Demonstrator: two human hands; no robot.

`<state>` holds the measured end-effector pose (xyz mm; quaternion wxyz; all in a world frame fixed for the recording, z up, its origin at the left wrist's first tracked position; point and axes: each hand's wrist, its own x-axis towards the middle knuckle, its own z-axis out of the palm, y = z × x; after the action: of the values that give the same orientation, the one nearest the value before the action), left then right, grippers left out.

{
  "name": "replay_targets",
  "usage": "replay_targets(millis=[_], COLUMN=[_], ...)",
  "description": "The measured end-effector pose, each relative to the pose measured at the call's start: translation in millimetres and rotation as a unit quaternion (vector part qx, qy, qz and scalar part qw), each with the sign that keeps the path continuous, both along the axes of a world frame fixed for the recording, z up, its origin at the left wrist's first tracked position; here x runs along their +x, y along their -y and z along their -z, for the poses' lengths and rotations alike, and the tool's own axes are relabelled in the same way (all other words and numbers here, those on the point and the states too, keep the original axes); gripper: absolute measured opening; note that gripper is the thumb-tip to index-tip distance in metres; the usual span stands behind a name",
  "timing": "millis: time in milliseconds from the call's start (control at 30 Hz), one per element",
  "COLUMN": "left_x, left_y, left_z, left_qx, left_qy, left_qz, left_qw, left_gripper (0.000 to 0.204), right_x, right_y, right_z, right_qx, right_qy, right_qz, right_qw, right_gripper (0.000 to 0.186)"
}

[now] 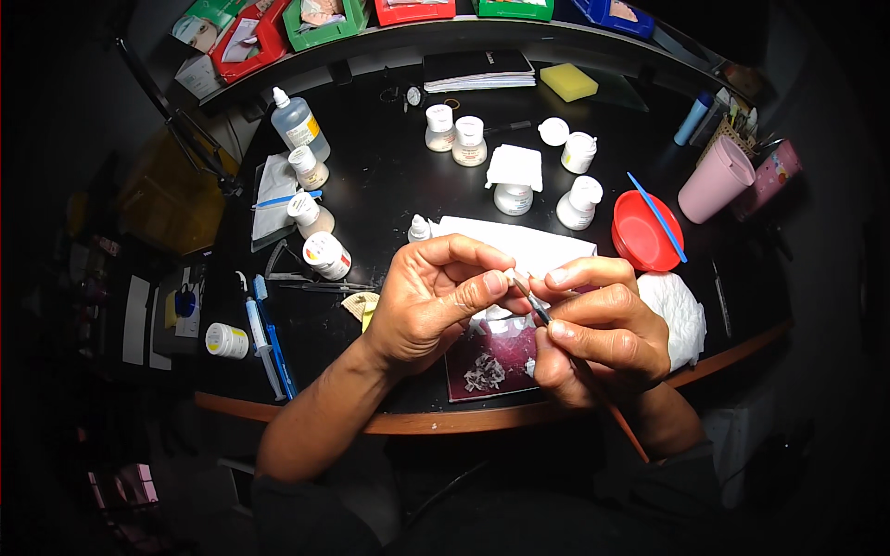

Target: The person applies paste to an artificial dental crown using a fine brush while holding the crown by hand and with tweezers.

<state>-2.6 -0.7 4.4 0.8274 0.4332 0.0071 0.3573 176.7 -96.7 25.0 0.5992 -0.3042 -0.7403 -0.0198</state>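
"Where is the work going on?"

"Above the middle of the front edge of the black bench (389, 199) with a brown rim. The right hand (603, 334) is closed round a slender brown-handled tool (593, 387) with a dark collar, pinching it near its working end. The handle slants down toward the rim."

"And the left hand (428, 296)?"

"Thumb and index finger are drawn together in a pinch, right by the tool's tip. Whether something tiny sits between them, I can't tell; the fingers hide it."

"Which step would you call this?"

"Close tip work, I judge: the left hand seems to steady and the right to guide the tool."

"What does the next move call for?"

"Small, light strokes from the right fingers, I'd think, with the left pinch firm. A slip could drop any small piece onto the square maroon slab (461, 375) at the front edge, among the crumpled grey-white shreds (484, 372)."

"Anything within reach?"

"Behind the hands, a folded white paper sheet (538, 236). Toward the bench's right edge, a round red plastic bowl (635, 243) with a thin blue plastic stick (656, 216) across it, and just in front, a crumpled white tissue (677, 320)."
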Motion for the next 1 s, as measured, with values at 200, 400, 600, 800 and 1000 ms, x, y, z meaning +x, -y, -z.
replay_targets(millis=[200, 400, 600, 800, 1000], left_x=[0, 0, 3, -1, -22], left_y=[-2, -2, 2, 1, -42], left_z=[1, 2, 2, 5, -8], left_qx=[-0.003, -0.005, -0.015, -0.016, 0.096], left_qy=[0.010, 0.016, 0.011, -0.048, -0.028], left_qz=[0.002, 0.001, -0.005, -0.058, -0.183], left_qw=[1.000, 1.000, 1.000, 0.997, 0.978], left_gripper=[0.014, 0.014, 0.014, 0.014, 0.018], right_x=[0, -2, 3, -2, 0], right_y=[1, -1, -4, -9, -12], right_z=[0, 0, 4, 17, 9], right_qx=[-0.003, -0.002, 0.001, -0.052, -0.209], right_qy=[-0.004, -0.007, -0.059, -0.187, -0.091], right_qz=[-0.002, -0.004, -0.041, -0.063, -0.074], right_qw=[1.000, 1.000, 0.997, 0.979, 0.971], right_gripper=[0.029, 0.029, 0.025, 0.017, 0.012])
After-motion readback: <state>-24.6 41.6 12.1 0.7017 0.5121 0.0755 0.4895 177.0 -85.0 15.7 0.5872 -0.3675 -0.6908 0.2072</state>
